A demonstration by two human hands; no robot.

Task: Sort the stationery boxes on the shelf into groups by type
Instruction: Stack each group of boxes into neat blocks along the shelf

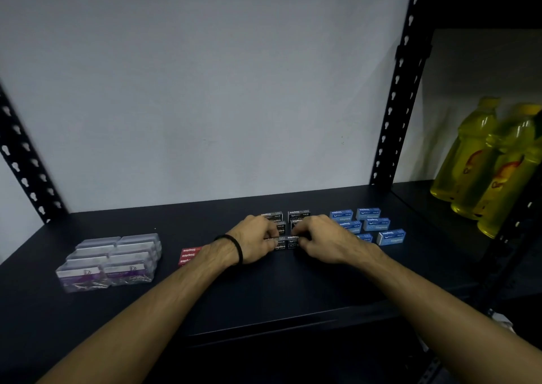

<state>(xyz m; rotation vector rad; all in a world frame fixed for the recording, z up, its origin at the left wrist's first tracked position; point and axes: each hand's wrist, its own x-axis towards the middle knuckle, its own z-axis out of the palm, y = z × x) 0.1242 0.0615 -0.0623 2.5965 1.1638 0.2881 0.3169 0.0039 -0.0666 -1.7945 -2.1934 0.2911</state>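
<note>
On the black shelf (205,290), several black staples boxes (298,215) stand in a group at the middle back. My left hand (254,238) and my right hand (319,237) both pinch the nearest black boxes (289,241) in the front row of that group. Several blue staples boxes (377,224) are grouped to the right. Red staples boxes (189,255) lie left of my left wrist, partly hidden by it. Several clear plastic clip boxes (113,259) are stacked in a block at the far left.
Yellow drink bottles (484,163) stand on the neighbouring shelf at the right, past a black perforated upright (399,84). Another upright (26,161) rises at the left. A grey wall closes the back.
</note>
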